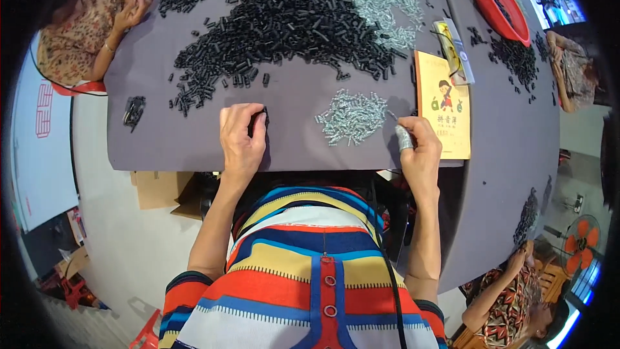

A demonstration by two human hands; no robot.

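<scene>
My left hand is closed at the near edge of the grey-covered table, its fingers pinching a small black plastic piece. To the right, my right hand pinches a thin silvery spiral piece, a screw or a spring; one fingertip is wrapped in grey tape. Between the hands lies a small heap of the same silvery spiral pieces. Beyond them spreads a large pile of short black plastic pieces. A larger silvery pile adjoins it at the far right.
A yellow booklet lies beside my right hand, with glasses in a clear case above it. A red basket stands far right near more black pieces. A dark clip-like object lies at left. Other people sit around the table.
</scene>
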